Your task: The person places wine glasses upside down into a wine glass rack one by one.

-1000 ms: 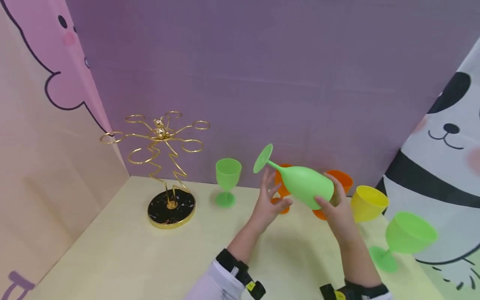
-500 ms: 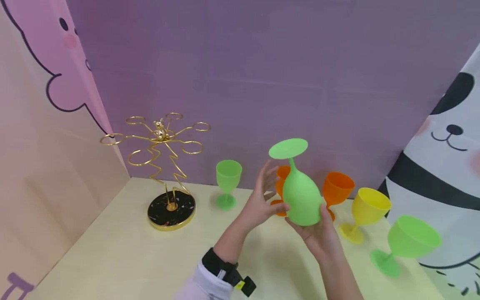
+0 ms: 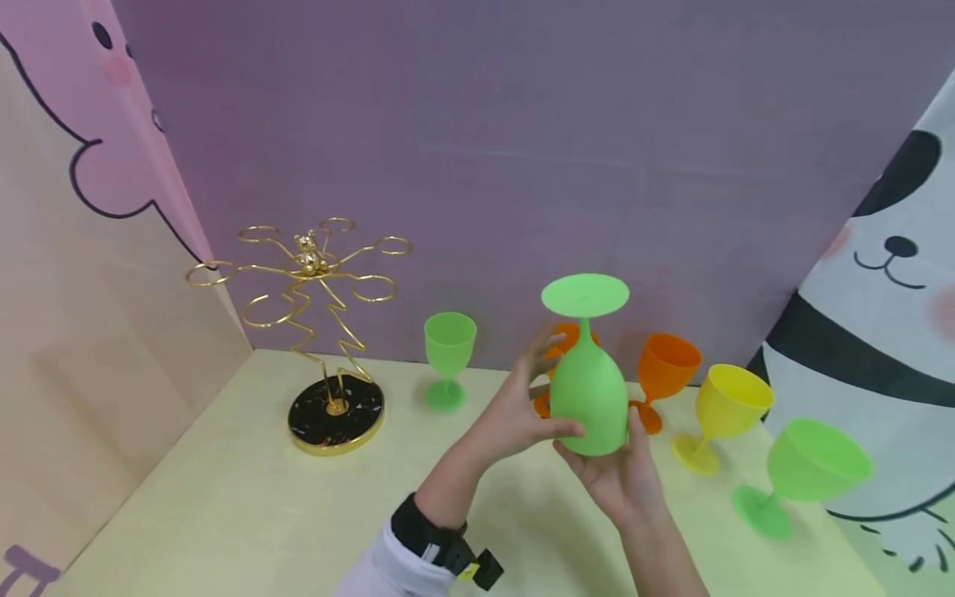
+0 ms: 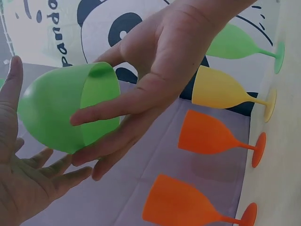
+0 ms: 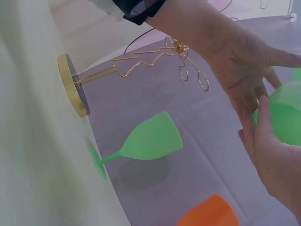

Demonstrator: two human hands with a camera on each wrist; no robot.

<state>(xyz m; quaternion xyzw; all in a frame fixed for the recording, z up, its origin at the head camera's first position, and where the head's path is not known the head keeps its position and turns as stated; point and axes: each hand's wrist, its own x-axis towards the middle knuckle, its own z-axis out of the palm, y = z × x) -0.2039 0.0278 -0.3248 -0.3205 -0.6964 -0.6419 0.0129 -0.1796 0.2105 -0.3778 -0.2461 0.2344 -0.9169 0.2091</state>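
Observation:
A light green goblet (image 3: 589, 394) is held upside down above the table, its round foot uppermost. My right hand (image 3: 619, 481) grips the bowl by its rim from below; in the right wrist view the right thumb (image 5: 265, 115) lies along the rim. Beside the bowl is my left hand (image 3: 515, 414), its fingers spread and its thumb overlapping the front of the bowl near the rim. The left wrist view shows the left fingers (image 4: 61, 172) loosely around the bowl, while the right hand's fingers (image 4: 103, 110) cross the rim.
On the left stands a gold wire rack (image 3: 317, 265) with looped arms and a black base. An upright green goblet (image 3: 450, 348) is right of it. Two orange goblets (image 3: 667, 369), a yellow goblet (image 3: 731, 406) and another green goblet (image 3: 816, 460) line the right side. A purple backdrop (image 3: 448, 166) rises behind.
The held goblet has turned from lying sideways, foot to the left, to upside down with its foot on top. My right hand has shifted from its right side to beneath the rim.

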